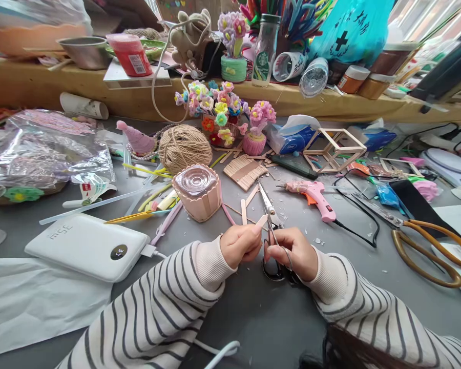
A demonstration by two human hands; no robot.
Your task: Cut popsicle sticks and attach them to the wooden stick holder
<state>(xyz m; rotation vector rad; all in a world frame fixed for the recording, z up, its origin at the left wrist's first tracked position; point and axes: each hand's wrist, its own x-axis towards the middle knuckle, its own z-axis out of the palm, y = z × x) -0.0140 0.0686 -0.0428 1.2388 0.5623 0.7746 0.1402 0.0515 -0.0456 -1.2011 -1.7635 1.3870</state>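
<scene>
My left hand (240,244) is closed in a pinch on a short wooden craft stick (262,221), whose end sticks up past the thumb. Held in my right hand (298,254) is a small pair of metal scissors (270,233), its blades right at the stick. Beneath both hands lies a larger pair of scissors (267,199) with dark handles. A loose craft stick (243,211) rests just beyond my left hand. Farther left stands a small cup-like container (197,197) walled with wooden sticks.
Beyond the hands are a bundle of craft sticks (245,171), a twine ball (185,147) and a pink glue gun (311,199). Orange-handled scissors (432,251) lie at right, a white power bank (86,247) at left. Pipe-cleaner flowers (221,107) stand by the raised ledge (138,105).
</scene>
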